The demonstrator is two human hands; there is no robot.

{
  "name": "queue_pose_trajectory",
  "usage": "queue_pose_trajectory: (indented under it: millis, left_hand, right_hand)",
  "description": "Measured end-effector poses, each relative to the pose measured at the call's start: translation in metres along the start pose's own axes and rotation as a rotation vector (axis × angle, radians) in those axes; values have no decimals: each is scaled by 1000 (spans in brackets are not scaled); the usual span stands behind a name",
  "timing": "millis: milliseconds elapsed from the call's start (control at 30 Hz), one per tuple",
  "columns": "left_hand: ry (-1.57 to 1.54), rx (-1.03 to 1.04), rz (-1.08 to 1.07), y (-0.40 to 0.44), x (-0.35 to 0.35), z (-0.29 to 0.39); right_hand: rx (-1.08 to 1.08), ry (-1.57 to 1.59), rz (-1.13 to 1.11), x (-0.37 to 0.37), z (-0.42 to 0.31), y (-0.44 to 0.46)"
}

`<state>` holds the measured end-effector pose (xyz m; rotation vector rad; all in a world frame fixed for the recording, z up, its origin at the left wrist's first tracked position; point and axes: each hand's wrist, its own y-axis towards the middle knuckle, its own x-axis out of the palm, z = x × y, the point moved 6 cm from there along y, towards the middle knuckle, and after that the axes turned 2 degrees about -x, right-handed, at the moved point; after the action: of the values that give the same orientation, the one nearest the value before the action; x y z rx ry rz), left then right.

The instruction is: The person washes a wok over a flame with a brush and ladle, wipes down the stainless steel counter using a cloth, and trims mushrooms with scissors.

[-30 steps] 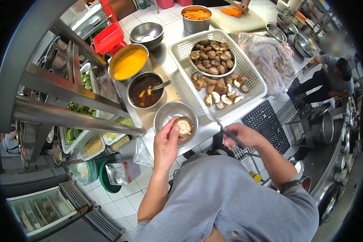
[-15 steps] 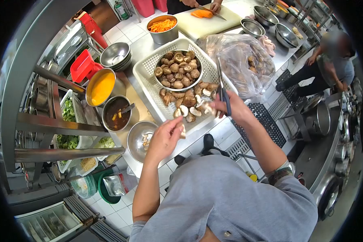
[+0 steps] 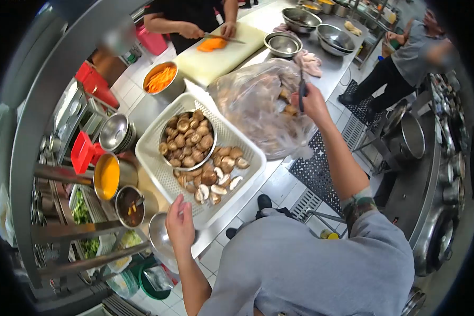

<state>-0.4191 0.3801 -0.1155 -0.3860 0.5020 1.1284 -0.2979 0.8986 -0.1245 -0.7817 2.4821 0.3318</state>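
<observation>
My right hand [image 3: 312, 101] is closed on black-handled scissors [image 3: 302, 94], over the right part of a clear plastic bag [image 3: 247, 100] of mushrooms. Between the bowl and the basket's near corner is my left hand [image 3: 179, 222], fingers apart, with nothing visible in it. A steel bowl [image 3: 158, 231] lies partly behind that hand. In the white basket [image 3: 252, 150] are a round container of whole brown mushrooms [image 3: 187, 141] and loose mushrooms, some cut with white faces [image 3: 218, 189].
Across the table a co-worker's hands [image 3: 228, 29] cut carrot [image 3: 211, 44] on a white board [image 3: 234, 55]. Left of the basket stand an orange-filled pot [image 3: 107, 176], a dark sauce pot [image 3: 130, 206] and stacked bowls [image 3: 115, 131]. Another person [image 3: 400, 63] stands at the right.
The view has swung to the right. My right hand has moved with the scissors from the basket to the bag. The mushroom piece near my left hand is gone from it, and its fingers have opened.
</observation>
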Motion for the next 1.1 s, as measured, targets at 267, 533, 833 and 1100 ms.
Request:
queue_pose_trajectory:
  millis: [267,533,833,1100]
  left_hand:
    - [-15,-15,-50,-11,20,31]
    - [-77,-75,-44,-19,29,25]
    - [-74,-138,-112,-16,36,38]
    - [60,-98,-206,-7,47,71]
  right_hand:
    - [-88,-108,-133,62,19,41]
    - [-90,-2,-184,71,0,35]
    - [-95,-32,-178,65,11,12]
    - [-97,-45,-106,59,13,13]
